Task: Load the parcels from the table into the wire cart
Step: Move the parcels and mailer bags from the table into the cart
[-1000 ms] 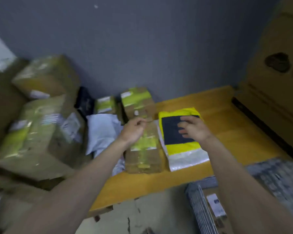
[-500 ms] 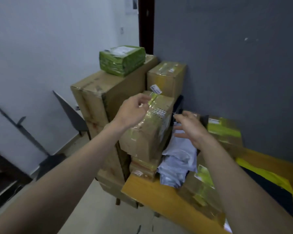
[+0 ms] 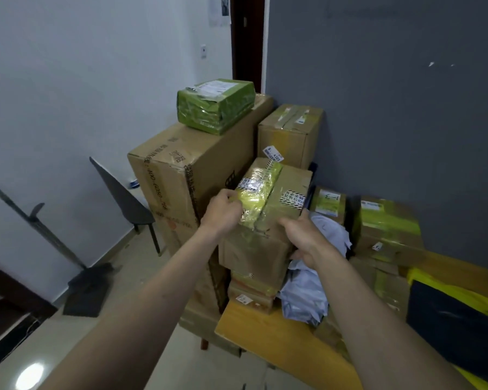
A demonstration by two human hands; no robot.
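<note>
Tall brown carton [image 3: 189,175] stands off the bench's left end, against the white wall; it carries a green-wrapped parcel [image 3: 216,105] on top, well above my reach line, so I leave it for now. Next in size, the parcel I am taking: a brown box with yellow-green tape [image 3: 268,209], top of a stack at the bench's left corner. I take it first, in my judgement, because it pins the flatter boxes beneath. Grip, left: left hand [image 3: 223,213] curled round the box's near left top edge, clamped on it. Grip, right: right hand [image 3: 303,232] curled against the right near corner, thumb up the side; it appears clamped too. Two-sided hold to keep the box level on lifting. A grey poly bag [image 3: 307,294] is wedged just beside the stack; it may slump when the box goes. Bench [image 3: 268,330]: yellow wood, crowded against the grey wall. Wire cart not in view.
</note>
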